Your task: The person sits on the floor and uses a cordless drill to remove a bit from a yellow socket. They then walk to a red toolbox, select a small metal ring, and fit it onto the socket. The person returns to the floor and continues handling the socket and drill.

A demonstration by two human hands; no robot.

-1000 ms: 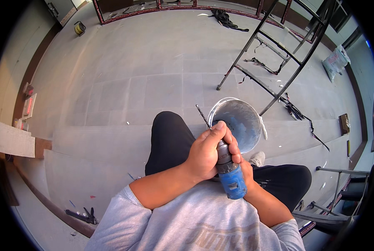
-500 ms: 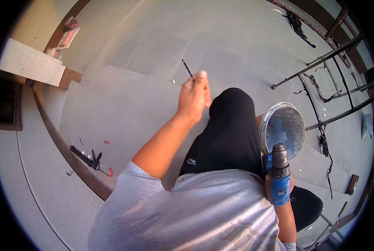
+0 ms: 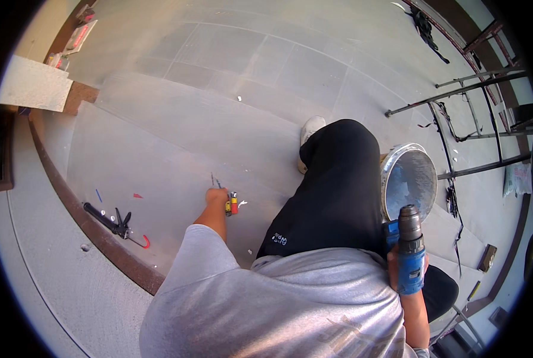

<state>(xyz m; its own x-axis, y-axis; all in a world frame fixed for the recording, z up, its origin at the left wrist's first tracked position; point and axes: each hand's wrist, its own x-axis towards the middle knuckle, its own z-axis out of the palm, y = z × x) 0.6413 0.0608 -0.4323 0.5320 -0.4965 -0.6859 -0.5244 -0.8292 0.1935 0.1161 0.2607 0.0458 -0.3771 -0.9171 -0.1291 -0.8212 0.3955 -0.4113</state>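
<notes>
1. One blue drill (image 3: 411, 271) was held in the right grip (image 3: 393, 268), which was wrapped around its handle; most of that hand was hidden behind the tool's body.
2. The left grip (image 3: 217, 196) was lowered close to the floor (image 3: 159, 155); its fingertips were hidden, so whether anything was held could not be told.
3. Two thin shafts (image 3: 219, 183) were seen just beyond the left grip, their near ends covered or too small to follow.
4. Just right of the left grip, small red and yellow pieces (image 3: 234, 203) were seen, too small to be counted surely.
5. Beyond the right grip, one bucket (image 3: 411, 179) was partly covered by the drill's front end, and one ladder (image 3: 484, 166), farther right, was cut off.
6. Well left of the left grip, one caulking gun (image 3: 120, 228) was seen.
</notes>
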